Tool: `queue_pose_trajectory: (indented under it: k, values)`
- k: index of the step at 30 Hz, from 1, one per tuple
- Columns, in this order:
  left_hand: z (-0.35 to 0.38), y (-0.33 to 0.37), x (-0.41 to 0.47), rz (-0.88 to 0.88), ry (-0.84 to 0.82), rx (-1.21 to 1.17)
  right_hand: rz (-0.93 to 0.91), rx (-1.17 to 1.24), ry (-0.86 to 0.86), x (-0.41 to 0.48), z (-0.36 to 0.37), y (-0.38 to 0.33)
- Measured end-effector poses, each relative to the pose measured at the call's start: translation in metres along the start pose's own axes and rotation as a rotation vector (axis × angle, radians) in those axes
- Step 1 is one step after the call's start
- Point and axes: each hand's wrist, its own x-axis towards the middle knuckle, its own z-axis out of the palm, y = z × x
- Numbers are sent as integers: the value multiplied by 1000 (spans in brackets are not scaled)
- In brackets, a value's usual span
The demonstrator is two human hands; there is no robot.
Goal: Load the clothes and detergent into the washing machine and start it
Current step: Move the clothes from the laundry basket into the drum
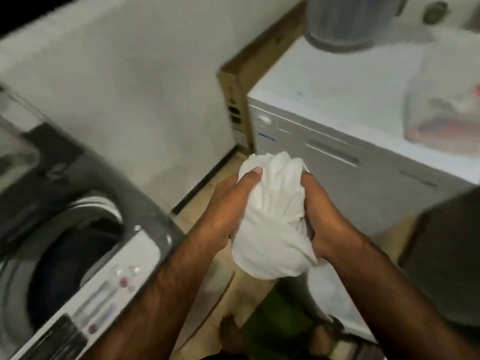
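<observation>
Both my hands, left hand [228,203] and right hand [322,216], clutch the bunched white garment [272,216], with the open washing machine [85,229] drum off to my left, nearer the left.

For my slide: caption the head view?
Both hands hold a bunched white cloth beside the open top-loading washing machine.

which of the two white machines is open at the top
The washing machine on the left: its round tub opening is uncovered, with dark clothes inside. The white appliance on the right has a flat closed top with things on it.
</observation>
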Motion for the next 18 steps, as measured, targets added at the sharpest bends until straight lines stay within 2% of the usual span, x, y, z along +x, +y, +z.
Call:
queue_pose_trajectory:
  k: [3,6,13,15,18]
  values:
    - [-95,9,-27,79,177,-128,53,-130,-180,-9,105,-8]
    - [-180,5,-55,92,350,-255,74,-292,-288,-20,198,1]
    - [-350,-50,-116,18,717,-503,108,-594,-546,-54,381,87]
    - [-384,-66,-123,24,785,-550,105,-637,-563,-58,417,105]
    - [-424,-87,-125,23,801,-623,109,-699,-573,-54,457,132]
